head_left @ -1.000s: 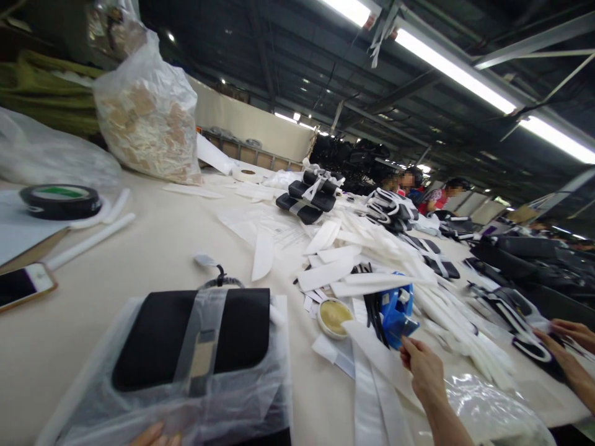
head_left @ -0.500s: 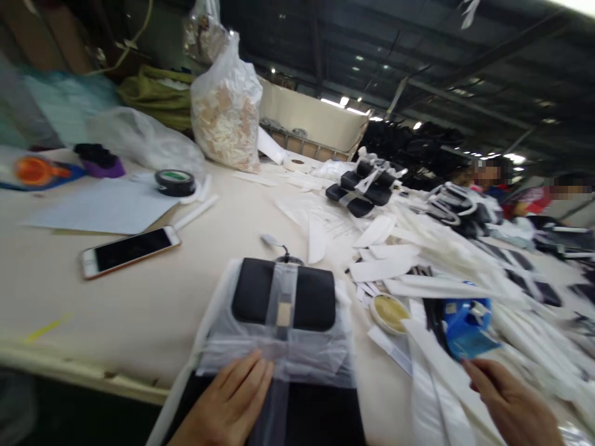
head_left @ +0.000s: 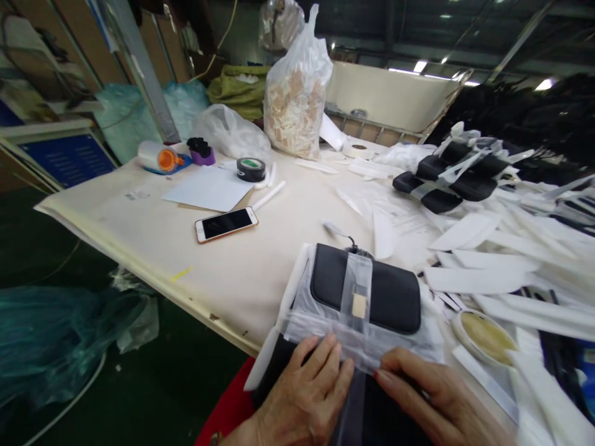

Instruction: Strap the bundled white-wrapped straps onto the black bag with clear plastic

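A black bag (head_left: 393, 297) lies in front of me, its small flap section facing up with a translucent strip (head_left: 351, 275) across it. Cloudy plastic wrap (head_left: 302, 322) covers the part around and below this section. My left hand (head_left: 309, 390) rests flat on the bag, fingers extended over the lower edge of the wrap. At that same edge, further right, my right hand (head_left: 437, 390) has thumb and forefinger pinched together against the wrap. Whatever lies between those fingertips is too small to make out. The bag's lower part is hidden behind both hands.
Left of the bag lie a phone (head_left: 226, 224), white sheets (head_left: 204, 189) and a black tape roll (head_left: 251, 169). White strips (head_left: 483, 279) and a round tin (head_left: 486, 337) crowd the right. Wrapped black bags (head_left: 446, 173) are stacked behind. The table edge (head_left: 204, 310) runs along the left.
My right hand has come left from beside the blue tape dispenser to the edge of the wrap. My left hand stays on the bag. The view has turned left.
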`<state>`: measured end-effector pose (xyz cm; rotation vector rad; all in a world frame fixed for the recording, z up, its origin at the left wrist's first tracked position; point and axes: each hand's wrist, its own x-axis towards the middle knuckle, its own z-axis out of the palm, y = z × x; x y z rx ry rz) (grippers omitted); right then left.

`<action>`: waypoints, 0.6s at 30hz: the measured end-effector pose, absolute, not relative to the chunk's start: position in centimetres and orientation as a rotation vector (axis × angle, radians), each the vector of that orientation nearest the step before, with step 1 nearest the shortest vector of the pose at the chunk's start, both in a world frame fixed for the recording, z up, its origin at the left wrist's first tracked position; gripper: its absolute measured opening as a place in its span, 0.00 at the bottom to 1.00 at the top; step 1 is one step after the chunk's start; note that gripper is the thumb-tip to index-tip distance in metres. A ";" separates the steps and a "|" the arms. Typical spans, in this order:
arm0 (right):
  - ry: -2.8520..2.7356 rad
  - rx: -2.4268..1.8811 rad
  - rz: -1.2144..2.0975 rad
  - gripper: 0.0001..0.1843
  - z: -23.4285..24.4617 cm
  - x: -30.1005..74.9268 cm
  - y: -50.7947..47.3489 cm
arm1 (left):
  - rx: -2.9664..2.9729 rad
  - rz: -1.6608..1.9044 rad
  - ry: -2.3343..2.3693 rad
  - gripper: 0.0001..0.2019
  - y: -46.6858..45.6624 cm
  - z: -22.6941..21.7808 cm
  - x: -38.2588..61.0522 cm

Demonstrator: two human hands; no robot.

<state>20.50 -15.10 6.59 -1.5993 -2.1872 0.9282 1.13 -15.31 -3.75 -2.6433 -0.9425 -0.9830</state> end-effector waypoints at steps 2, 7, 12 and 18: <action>-2.273 -1.646 0.847 0.19 4.9 20.4 -14.4 | -2.636 -0.991 -0.935 0.17 -15.3 -3.8 1.2; -2.404 -1.802 0.454 0.17 2.2 20.8 -14.5 | -2.618 -1.066 -0.943 0.16 -15.4 -4.1 1.5; -2.449 -1.945 0.294 0.17 2.2 20.0 -14.2 | -2.491 -1.154 -0.972 0.15 -15.1 -4.4 1.7; -2.390 -2.176 0.255 0.14 2.9 17.9 -14.1 | -2.411 -1.095 -0.844 0.13 -14.8 -4.9 1.1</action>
